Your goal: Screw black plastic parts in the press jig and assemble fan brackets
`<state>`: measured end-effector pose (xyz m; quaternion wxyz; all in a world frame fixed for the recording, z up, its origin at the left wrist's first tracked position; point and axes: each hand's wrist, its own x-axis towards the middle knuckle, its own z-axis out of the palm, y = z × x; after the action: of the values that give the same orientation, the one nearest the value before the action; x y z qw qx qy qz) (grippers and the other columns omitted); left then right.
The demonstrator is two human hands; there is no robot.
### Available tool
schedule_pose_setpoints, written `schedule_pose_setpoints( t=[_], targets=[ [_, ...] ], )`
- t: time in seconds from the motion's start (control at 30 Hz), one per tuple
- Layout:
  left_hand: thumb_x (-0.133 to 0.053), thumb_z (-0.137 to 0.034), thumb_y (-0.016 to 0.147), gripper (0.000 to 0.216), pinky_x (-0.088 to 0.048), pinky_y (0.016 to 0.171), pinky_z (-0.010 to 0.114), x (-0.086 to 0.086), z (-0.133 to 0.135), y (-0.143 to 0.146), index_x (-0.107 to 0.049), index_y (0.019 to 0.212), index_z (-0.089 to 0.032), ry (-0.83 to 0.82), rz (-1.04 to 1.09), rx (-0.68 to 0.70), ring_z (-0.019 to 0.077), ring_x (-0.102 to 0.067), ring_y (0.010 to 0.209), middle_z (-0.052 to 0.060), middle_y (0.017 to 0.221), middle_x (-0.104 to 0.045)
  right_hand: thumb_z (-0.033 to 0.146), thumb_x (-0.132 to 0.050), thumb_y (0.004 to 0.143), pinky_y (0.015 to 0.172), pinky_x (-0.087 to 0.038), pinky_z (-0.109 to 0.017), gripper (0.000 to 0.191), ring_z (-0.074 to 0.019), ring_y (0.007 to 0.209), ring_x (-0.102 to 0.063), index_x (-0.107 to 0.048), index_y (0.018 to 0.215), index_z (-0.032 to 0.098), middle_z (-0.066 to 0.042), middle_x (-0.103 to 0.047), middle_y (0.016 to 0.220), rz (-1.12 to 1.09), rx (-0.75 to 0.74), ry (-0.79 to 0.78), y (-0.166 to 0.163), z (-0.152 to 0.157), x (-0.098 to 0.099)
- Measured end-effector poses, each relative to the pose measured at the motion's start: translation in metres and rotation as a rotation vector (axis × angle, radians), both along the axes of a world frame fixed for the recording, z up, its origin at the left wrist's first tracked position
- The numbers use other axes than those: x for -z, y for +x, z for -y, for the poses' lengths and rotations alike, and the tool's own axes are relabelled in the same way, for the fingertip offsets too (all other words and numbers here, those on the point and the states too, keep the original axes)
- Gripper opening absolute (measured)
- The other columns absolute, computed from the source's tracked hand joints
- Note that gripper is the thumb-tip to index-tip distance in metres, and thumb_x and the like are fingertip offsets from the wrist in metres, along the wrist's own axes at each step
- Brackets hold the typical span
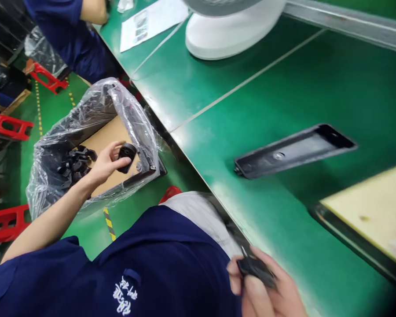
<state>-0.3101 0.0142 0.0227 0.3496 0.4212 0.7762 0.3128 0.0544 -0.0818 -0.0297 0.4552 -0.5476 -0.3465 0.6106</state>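
My left hand reaches over a plastic-lined bin and is closed on a rounded black plastic part. Several loose black parts lie in that bin, beside a brown cardboard sheet. At the table's near edge, my right hand grips a small dark object with a thin metal tip; blur hides its exact kind. A long black tray-like housing rests on the green table, apart from both hands.
A white round-based device and a printed sheet are on the green table. At right lies a yellowish pad with a dark edge. Another person's sleeve is at upper left. Red stools stand on the floor.
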Motion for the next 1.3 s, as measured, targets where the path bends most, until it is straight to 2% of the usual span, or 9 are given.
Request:
schedule_pose_setpoints(
  t=[0.07,0.17,0.33,0.57,0.77,0.87,1.07,1.2,1.3],
  targets=[
    [-0.076,-0.028,0.066,0.06,-0.055,0.08,0.03,-0.007,0.002,0.06,-0.054,0.121,-0.018,0.033,0.183,0.272,0.0198,-0.066,0.091,0.006,0.101,-0.069,0.029,-0.067,0.084,0.056,-0.054,-0.03,0.032,-0.0143,0.059,-0.059,-0.058,0.113,0.025,-0.006,-0.065,0.081,0.081,0.123,0.083,-0.013,0.002,-0.008],
    [-0.067,-0.025,0.074,0.044,-0.055,0.078,0.029,-0.002,0.018,0.139,-0.057,0.116,-0.017,-0.079,0.346,0.538,0.0187,-0.067,0.087,0.006,0.097,-0.07,0.027,-0.064,0.087,0.052,-0.051,-0.024,0.028,-0.0113,0.058,-0.059,-0.057,0.114,0.03,-0.004,-0.066,0.088,-0.098,0.166,0.197,-0.017,0.009,-0.014],
    [-0.056,-0.022,0.08,0.032,-0.055,0.08,0.03,0.018,0.042,0.202,-0.057,0.112,-0.017,-0.143,0.346,0.702,0.0192,-0.067,0.088,0.007,0.099,-0.07,0.028,-0.058,0.091,0.052,-0.05,-0.026,0.027,-0.0086,0.053,-0.054,-0.057,0.118,0.031,-0.004,-0.066,0.089,-0.363,0.075,0.174,-0.004,0.032,-0.008],
    [-0.055,-0.026,0.08,0.041,-0.056,0.067,0.032,0.018,0.051,0.213,-0.054,0.119,-0.014,-0.09,-0.038,0.869,0.0207,-0.067,0.076,0.01,0.094,-0.07,0.027,-0.057,0.091,0.052,-0.049,-0.024,0.028,-0.0091,0.056,-0.055,-0.055,0.119,0.032,-0.002,-0.066,0.089,-0.357,0.063,0.171,-0.006,0.044,0.007],
    [-0.052,-0.023,0.081,0.043,-0.056,0.076,0.035,0.02,0.059,0.214,-0.05,0.123,-0.015,0.07,-0.232,0.955,0.0241,-0.067,0.09,0.013,0.104,-0.067,0.027,-0.063,0.085,0.058,-0.05,-0.029,0.025,-0.013,0.058,-0.055,-0.059,0.11,0.025,0.0,-0.061,0.073,0.152,0.2,0.239,-0.018,0.04,0.016],
    [-0.051,-0.022,0.082,0.045,-0.057,0.076,0.035,0.023,0.061,0.211,-0.047,0.126,-0.015,0.128,-0.264,0.981,0.0239,-0.067,0.09,0.013,0.103,-0.067,0.029,-0.071,0.08,0.058,-0.049,-0.028,0.041,-0.0129,0.059,-0.055,-0.052,0.116,0.025,0.001,-0.061,0.076,0.243,0.341,0.217,-0.023,0.037,0.017],
    [-0.05,-0.023,0.084,0.057,-0.057,0.08,0.034,0.021,0.076,0.215,-0.034,0.139,-0.015,0.255,-0.222,1.013,0.0237,-0.068,0.094,0.014,0.105,-0.067,0.046,-0.068,0.08,0.091,-0.051,-0.039,0.037,-0.0248,0.107,-0.059,-0.06,0.107,0.023,-0.009,-0.061,0.115,-0.076,0.223,0.119,-0.02,0.029,0.009],
    [-0.053,-0.026,0.085,0.065,-0.057,0.081,0.034,0.015,0.06,0.21,-0.028,0.144,-0.016,0.45,-0.151,1.002,0.0234,-0.066,0.097,0.016,0.111,-0.065,0.05,-0.073,0.074,0.087,-0.053,-0.041,0.041,-0.0246,0.1,-0.062,-0.058,0.105,0.026,-0.007,-0.064,0.107,-0.347,0.408,0.001,-0.01,0.027,0.004],
    [-0.057,-0.021,0.084,0.056,-0.055,0.086,0.037,0.009,0.012,0.199,-0.039,0.138,-0.02,0.72,-0.193,0.892,0.0232,-0.064,0.101,0.013,0.11,-0.064,0.063,-0.065,0.075,0.074,-0.056,-0.04,0.044,-0.0242,0.088,-0.063,-0.059,0.102,0.028,-0.007,-0.064,0.098,-0.539,0.477,-0.031,0.003,0.021,-0.003]
  ],
)
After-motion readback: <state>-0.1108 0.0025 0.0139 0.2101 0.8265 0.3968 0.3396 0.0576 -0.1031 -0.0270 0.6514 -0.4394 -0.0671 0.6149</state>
